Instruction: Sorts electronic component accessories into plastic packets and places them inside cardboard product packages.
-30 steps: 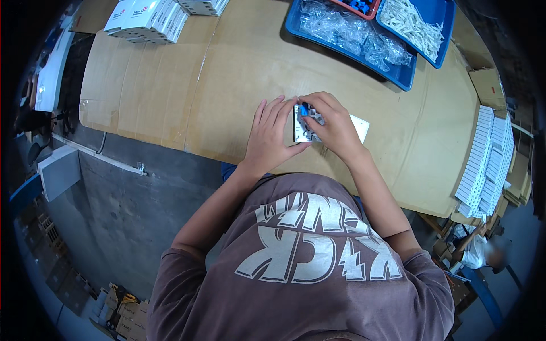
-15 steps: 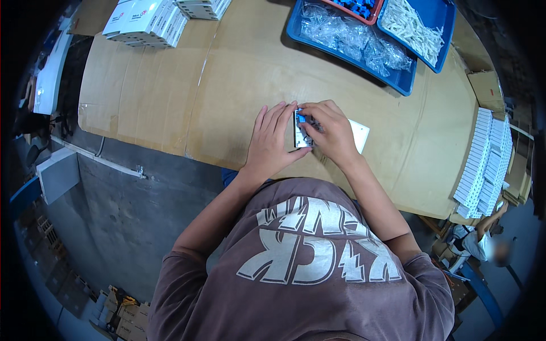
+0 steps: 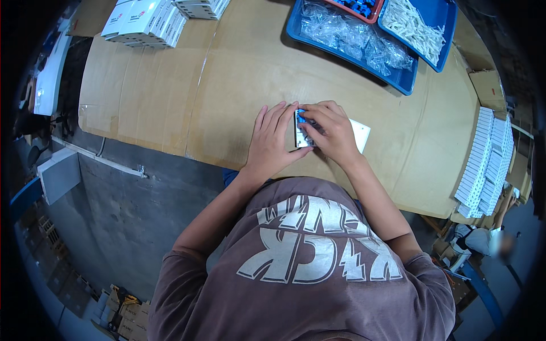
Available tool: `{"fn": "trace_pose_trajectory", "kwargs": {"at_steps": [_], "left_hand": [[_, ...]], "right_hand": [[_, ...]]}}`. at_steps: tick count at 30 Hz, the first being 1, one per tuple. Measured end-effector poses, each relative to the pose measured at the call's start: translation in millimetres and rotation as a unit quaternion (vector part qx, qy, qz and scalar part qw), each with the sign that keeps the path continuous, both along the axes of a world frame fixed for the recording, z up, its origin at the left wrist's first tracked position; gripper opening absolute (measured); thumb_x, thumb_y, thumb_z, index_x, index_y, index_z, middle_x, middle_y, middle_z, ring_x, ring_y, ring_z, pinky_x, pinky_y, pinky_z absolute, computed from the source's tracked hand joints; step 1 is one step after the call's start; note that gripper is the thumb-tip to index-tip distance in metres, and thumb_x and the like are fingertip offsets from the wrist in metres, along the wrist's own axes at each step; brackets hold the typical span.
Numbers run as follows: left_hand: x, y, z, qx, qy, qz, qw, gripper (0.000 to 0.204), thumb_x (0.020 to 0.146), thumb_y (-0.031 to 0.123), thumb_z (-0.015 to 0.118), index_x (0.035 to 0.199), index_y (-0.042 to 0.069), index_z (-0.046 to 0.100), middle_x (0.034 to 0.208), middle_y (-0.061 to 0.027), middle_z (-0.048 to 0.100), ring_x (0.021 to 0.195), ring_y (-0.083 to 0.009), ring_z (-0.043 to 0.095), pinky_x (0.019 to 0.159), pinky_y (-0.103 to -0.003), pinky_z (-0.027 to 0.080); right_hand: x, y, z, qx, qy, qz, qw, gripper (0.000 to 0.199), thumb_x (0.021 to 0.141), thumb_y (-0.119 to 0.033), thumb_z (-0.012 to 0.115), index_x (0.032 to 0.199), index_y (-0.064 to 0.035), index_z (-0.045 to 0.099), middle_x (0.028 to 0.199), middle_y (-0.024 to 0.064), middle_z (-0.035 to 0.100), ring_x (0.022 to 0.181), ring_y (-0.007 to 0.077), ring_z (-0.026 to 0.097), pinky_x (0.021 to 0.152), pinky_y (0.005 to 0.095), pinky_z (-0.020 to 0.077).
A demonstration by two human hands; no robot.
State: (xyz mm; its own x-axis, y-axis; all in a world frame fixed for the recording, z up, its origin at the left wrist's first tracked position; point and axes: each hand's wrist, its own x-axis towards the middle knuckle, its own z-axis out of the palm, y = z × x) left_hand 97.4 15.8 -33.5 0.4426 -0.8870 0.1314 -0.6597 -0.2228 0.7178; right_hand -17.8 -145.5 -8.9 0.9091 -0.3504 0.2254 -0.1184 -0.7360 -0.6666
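Note:
A small white rectangular part with a black edge (image 3: 300,140) lies on the cardboard-covered table in front of me. My left hand (image 3: 268,141) grips it from the left, fingertips at its far end and thumb at its near end. On its far half sits a small blue piece (image 3: 301,117). Bent over the part from the right, my right hand (image 3: 334,132) has its fingers and thumb closed on the blue piece, and hides the part's right side. A flat white panel (image 3: 362,135) shows beyond the right hand, partly covered by it.
Blue trays (image 3: 407,85) at the far right hold clear plastic bags and white strips; a red tray (image 3: 372,18) holds blue pieces. White boxes (image 3: 149,23) are stacked at the far left, rows of white pieces (image 3: 483,162) at the right edge. Another person (image 3: 483,241) is beyond the table.
My hands stay almost still, with slight finger movement of the right hand over the part. The other person at the right has shifted a little.

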Motion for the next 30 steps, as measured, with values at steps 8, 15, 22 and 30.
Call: {"fn": "trace_pose_trajectory", "kwargs": {"at_steps": [8, 15, 22, 30], "left_hand": [[1, -1, 2, 0.000, 0.004, -0.004, 1.000, 0.098, 0.071, 0.037, 0.090, 0.152, 0.009, 0.042, 0.147, -0.0140, 0.053, 0.143, -0.0332, 0.044, 0.122, -0.058, 0.026], [0, -1, 0, 0.000, 0.007, 0.000, 1.000, 0.100, 0.069, 0.036, 0.090, 0.151, 0.007, 0.041, 0.147, -0.0136, 0.053, 0.144, -0.0330, 0.044, 0.123, -0.057, 0.025], [1, -1, 1, 0.009, 0.019, 0.001, 1.000, 0.100, 0.071, 0.034, 0.087, 0.154, 0.007, 0.038, 0.147, -0.0136, 0.049, 0.143, -0.0302, 0.042, 0.124, -0.053, 0.024], [1, -1, -1, 0.019, 0.034, -0.002, 0.999, 0.100, 0.071, 0.034, 0.088, 0.153, 0.007, 0.038, 0.146, -0.0147, 0.049, 0.142, -0.0327, 0.043, 0.125, -0.054, 0.024]], "right_hand": [[-1, -2, -3, -0.009, 0.003, -0.001, 1.000, 0.024, 0.083, -0.013, 0.077, 0.105, -0.0056, 0.075, 0.111, 0.0051, 0.074, 0.106, 0.0268, 0.065, 0.091, 0.0405, 0.0470], [-4, 1, -5, -0.068, 0.016, 0.006, 0.998, 0.030, 0.085, -0.014, 0.075, 0.114, -0.0059, 0.076, 0.115, 0.0064, 0.074, 0.118, 0.0276, 0.063, 0.096, 0.0442, 0.0457], [-11, 0, 0, -0.101, 0.063, 0.044, 0.992, 0.035, 0.086, -0.012, 0.071, 0.121, -0.0071, 0.074, 0.135, 0.0086, 0.066, 0.130, 0.0277, 0.058, 0.114, 0.0553, 0.0377], [-14, 3, 1, -0.137, 0.107, 0.062, 0.983, 0.040, 0.093, -0.022, 0.066, 0.130, -0.0087, 0.070, 0.145, 0.0065, 0.058, 0.138, 0.0272, 0.051, 0.120, 0.0620, 0.0285]]}}
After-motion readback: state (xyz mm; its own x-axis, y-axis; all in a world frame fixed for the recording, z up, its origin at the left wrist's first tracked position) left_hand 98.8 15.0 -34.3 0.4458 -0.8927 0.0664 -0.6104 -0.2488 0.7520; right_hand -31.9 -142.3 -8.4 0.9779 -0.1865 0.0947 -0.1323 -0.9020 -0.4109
